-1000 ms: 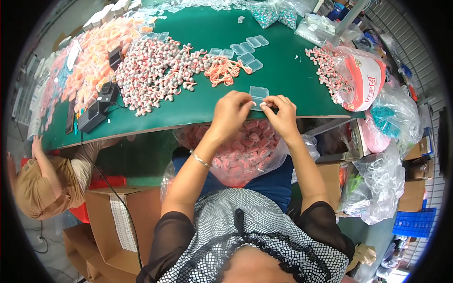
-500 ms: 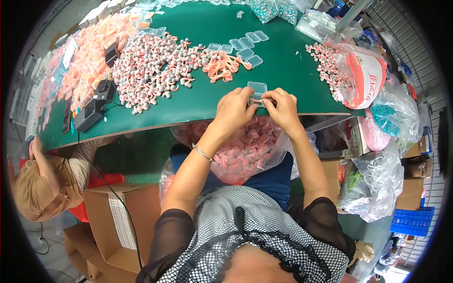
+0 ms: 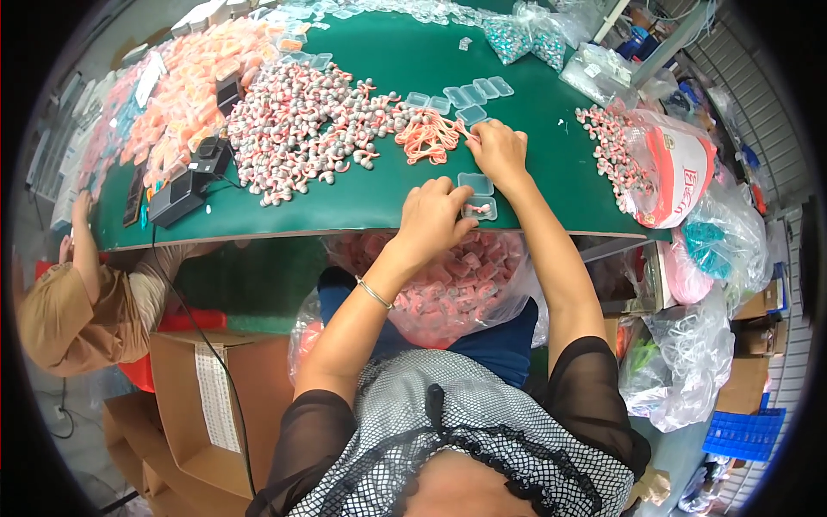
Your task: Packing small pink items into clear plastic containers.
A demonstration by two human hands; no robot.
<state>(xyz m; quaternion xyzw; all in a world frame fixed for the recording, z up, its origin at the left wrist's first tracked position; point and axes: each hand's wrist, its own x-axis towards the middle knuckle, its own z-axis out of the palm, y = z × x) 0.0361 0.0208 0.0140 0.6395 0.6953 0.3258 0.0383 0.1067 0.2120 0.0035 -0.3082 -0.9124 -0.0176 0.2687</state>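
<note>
At the table's front edge, my left hand grips the side of a small clear hinged box, its lid folded back. A small pink-and-grey piece lies in the box. Farther out, my right hand pinches an orange cord at the right side of a pile of looped orange cords. Several clear boxes with raised lids stand just beyond that pile. To its left spreads a big heap of pink-and-grey pieces.
An open bag spills more pieces at the right. Black devices with a cable sit on the left. Below the table edge, a plastic bag of filled boxes rests at my lap. Another person's arm reaches the table at far left.
My right hand has left the box and moved away from me to the orange cords. My left hand stays at the box, which now shows the piece inside. The view has shifted slightly.
</note>
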